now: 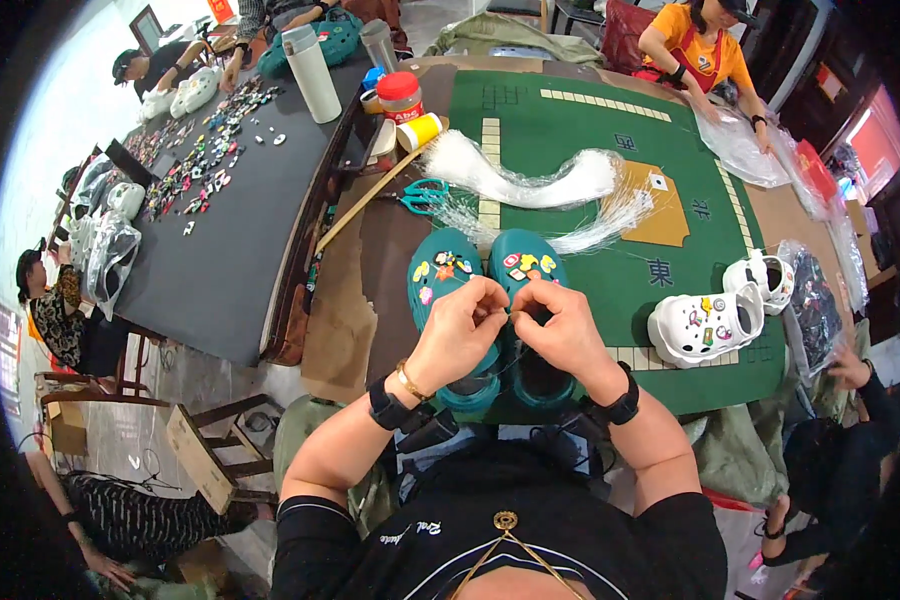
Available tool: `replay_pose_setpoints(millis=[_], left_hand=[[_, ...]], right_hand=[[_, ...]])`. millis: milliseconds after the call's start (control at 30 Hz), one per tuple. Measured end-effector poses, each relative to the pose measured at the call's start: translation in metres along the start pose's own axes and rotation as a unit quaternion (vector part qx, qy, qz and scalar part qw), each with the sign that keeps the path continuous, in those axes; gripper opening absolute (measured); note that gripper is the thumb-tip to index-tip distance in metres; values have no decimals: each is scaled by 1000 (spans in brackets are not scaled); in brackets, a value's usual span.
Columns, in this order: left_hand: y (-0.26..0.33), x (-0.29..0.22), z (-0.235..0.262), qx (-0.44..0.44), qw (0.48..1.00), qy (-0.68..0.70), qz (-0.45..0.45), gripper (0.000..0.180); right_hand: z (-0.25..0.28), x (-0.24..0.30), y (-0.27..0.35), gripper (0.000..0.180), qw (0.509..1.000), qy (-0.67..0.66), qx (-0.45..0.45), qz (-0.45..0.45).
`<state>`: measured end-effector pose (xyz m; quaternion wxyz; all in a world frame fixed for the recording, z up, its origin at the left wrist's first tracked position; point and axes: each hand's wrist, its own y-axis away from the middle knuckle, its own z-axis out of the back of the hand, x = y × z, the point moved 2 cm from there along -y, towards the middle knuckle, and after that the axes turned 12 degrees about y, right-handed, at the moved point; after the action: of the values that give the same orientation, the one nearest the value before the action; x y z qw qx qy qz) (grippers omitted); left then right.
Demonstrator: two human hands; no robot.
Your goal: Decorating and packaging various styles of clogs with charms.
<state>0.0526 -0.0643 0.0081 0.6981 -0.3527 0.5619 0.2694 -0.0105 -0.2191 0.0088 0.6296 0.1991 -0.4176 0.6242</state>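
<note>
A pair of teal clogs with colourful charms stands upright on the table, the left clog (438, 248) beside the right clog (518, 243). Above their openings my left hand (455, 335) and my right hand (560, 325) meet, thumbs and forefingers pinched together. Whatever lies between the fingertips is too fine to make out. Just beyond the toes lies a bundle of thin clear plastic strands (530, 183), with loose ends spread over the table. Teal-handled scissors (425, 197) rest to the left of the bundle.
White clogs (705, 325) with charms stand to my right. A wooden stick (370, 200), a red-lidded jar (399, 95) and a yellow cup (420, 131) lie at the table's left. A grey table (240, 240) holds scattered charms. A person in orange (705, 45) handles clear bags across from me.
</note>
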Motion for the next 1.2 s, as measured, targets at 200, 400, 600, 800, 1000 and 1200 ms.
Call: replay_pose_setpoints(millis=[200, 400, 600, 800, 1000, 1200], left_hand=[[0, 5, -1, 12, 1000, 23, -3, 13], [0, 5, 0, 8, 1000, 18, 5, 12], [0, 4, 0, 8, 1000, 19, 0, 12], [1, 6, 5, -13, 1000, 0, -3, 16], [3, 9, 1, 7, 1000, -17, 3, 10], [4, 10, 2, 0, 997, -60, -39, 10]], right_hand=[[3, 5, -2, 9, 999, 34, 3, 12], [3, 9, -3, 10, 998, 57, 25, 7], [4, 7, -4, 10, 998, 52, 20, 21], [5, -3, -3, 9, 999, -10, 20, -48], [3, 8, -3, 10, 999, 24, 28, -17], [3, 7, -2, 11, 999, 43, 22, 0]])
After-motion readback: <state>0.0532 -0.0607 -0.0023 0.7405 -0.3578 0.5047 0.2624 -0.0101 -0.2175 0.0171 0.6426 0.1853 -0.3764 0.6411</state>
